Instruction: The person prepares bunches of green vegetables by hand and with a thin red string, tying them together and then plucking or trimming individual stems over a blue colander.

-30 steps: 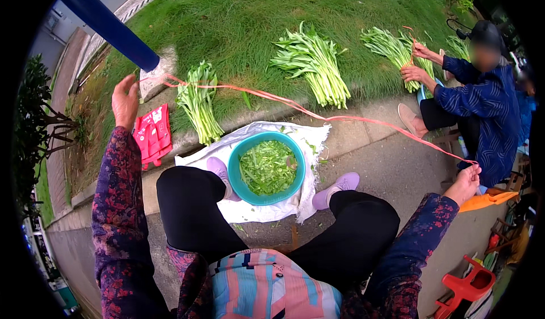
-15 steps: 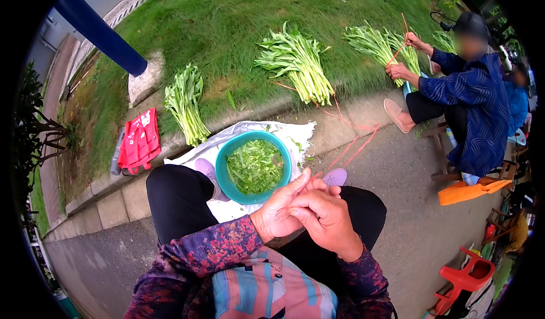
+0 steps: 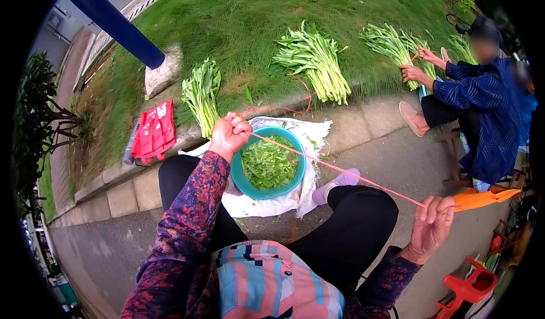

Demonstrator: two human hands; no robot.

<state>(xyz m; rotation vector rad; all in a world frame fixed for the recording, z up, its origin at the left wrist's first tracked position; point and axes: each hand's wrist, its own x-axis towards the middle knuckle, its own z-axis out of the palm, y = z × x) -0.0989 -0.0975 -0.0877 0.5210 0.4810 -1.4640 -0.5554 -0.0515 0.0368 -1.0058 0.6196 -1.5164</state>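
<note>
A thin pink plastic string (image 3: 340, 170) runs taut between my hands, slanting down to the right. Its left part is gripped by my left hand (image 3: 231, 133), closed beside the rim of a teal basin. My right hand (image 3: 430, 226), closed too, holds the string out past my right knee. More of it trails from my left hand over the kerb toward the large bundle of leafy greens (image 3: 321, 72) on the grass. Below the string, the teal basin (image 3: 234, 174) holds chopped greens (image 3: 269, 165). A smaller bundle of greens (image 3: 200, 94) lies just beyond my left hand.
Under the basin spreads a white woven sack (image 3: 267, 206). A red bag (image 3: 156, 130) lies on the kerb at left, near a blue post (image 3: 116, 23). At right a seated person (image 3: 479, 103) in blue handles string by more greens (image 3: 392, 43). A red stool (image 3: 470, 285) stands lower right.
My hands were together in front of the basin. Now they are far apart, the left up and leftward, the right out to the right, with the string stretched between them.
</note>
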